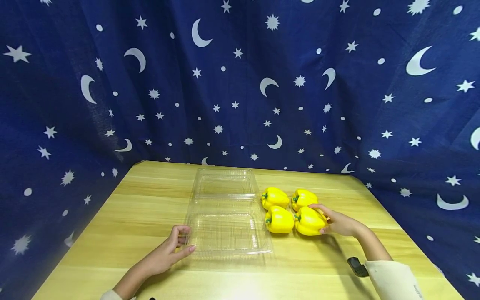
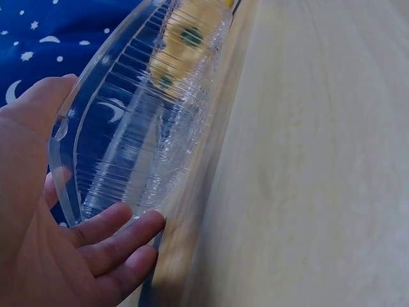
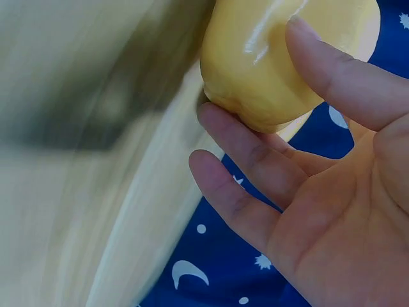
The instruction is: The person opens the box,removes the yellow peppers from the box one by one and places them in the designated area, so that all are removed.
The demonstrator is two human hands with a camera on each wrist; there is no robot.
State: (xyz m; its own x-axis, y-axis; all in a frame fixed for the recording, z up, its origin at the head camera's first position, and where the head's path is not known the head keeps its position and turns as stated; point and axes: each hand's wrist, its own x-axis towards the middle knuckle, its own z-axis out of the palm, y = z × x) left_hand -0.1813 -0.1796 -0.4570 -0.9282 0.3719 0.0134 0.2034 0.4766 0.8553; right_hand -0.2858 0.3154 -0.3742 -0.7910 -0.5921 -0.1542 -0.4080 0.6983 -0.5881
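My right hand (image 1: 339,223) grips the near right yellow bell pepper (image 1: 309,222), thumb on one side and fingers on the other. In the right wrist view, the thumb lies along the glossy pepper (image 3: 268,70) while the lower two fingers spread away from it. Three more yellow bell peppers stand close by: one to its left (image 1: 280,220) and two behind, left (image 1: 275,198) and right (image 1: 304,199). A clear plastic clamshell container (image 1: 225,233) lies opened flat, its other half (image 1: 225,183) farther back. With loosely bent fingers, my left hand (image 1: 168,252) touches the container's near left side.
Everything stands on a light wooden table (image 1: 142,208). A dark blue curtain (image 1: 240,83) with moons and stars hangs behind and along both sides. On the right wrist sits a small black device (image 1: 357,267), just before a cream sleeve (image 1: 393,280).
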